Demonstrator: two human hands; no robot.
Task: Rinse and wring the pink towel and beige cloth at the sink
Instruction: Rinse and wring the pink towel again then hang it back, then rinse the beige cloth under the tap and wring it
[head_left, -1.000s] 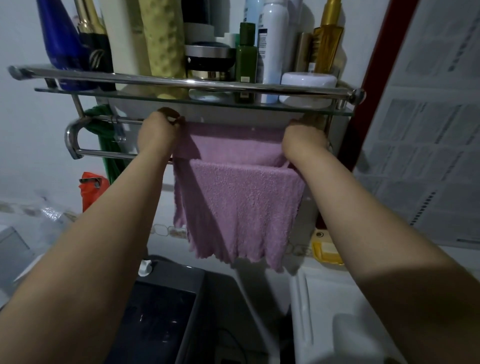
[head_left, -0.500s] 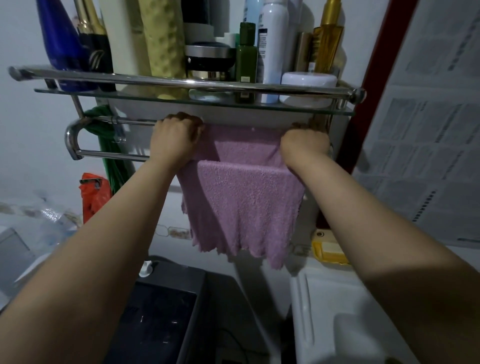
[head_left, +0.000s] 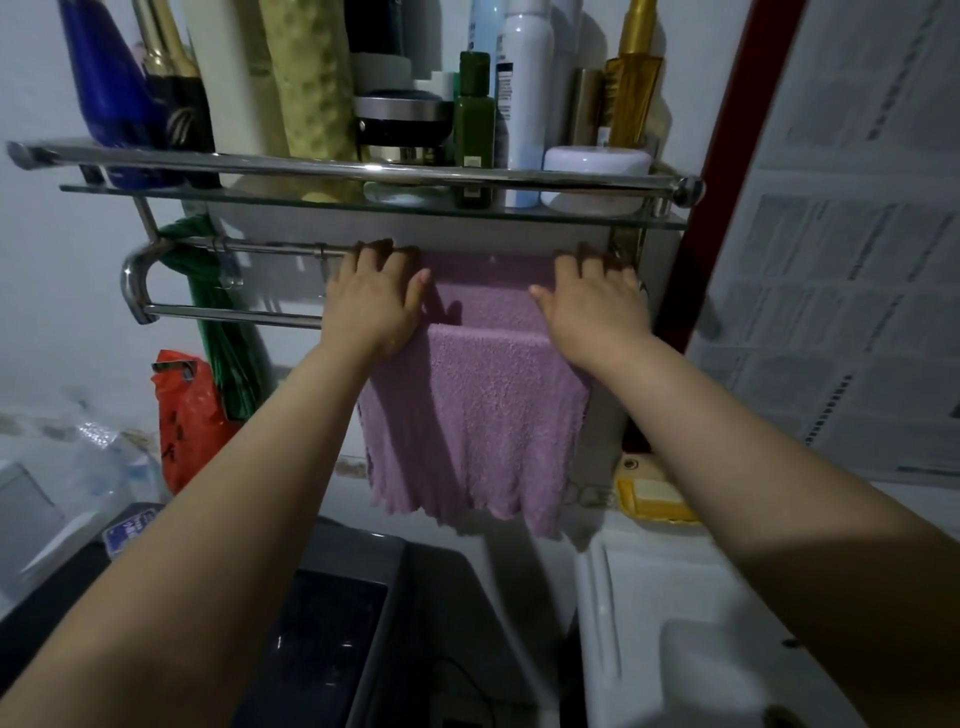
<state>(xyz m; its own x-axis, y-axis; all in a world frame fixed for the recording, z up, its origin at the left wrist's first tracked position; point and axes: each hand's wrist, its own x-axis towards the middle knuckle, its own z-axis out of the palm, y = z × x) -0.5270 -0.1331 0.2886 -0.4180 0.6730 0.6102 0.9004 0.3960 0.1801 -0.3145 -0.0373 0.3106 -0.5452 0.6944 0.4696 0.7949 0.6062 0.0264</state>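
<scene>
The pink towel (head_left: 478, 415) hangs folded over the two chrome rails (head_left: 228, 314) of the wall rack, its frilled lower edge above the sink. My left hand (head_left: 371, 299) lies flat on the towel's left end, fingers stretched up to the back rail. My right hand (head_left: 592, 301) lies flat on the towel's right end in the same way. Neither hand grips the fabric. The white sink (head_left: 691, 623) shows at the lower right. No beige cloth is in view.
A glass shelf (head_left: 363, 200) crowded with several bottles and jars sits just above the rails. A green cloth (head_left: 218, 322) and a red bag (head_left: 189, 421) hang at the left. A yellow soap dish (head_left: 654, 499) stands by the sink, a dark appliance (head_left: 332, 639) below.
Both hands have uncurled from gripping the towel's top edge and now lie flat on it. My left hand has moved right, bunching the towel narrower on the rails.
</scene>
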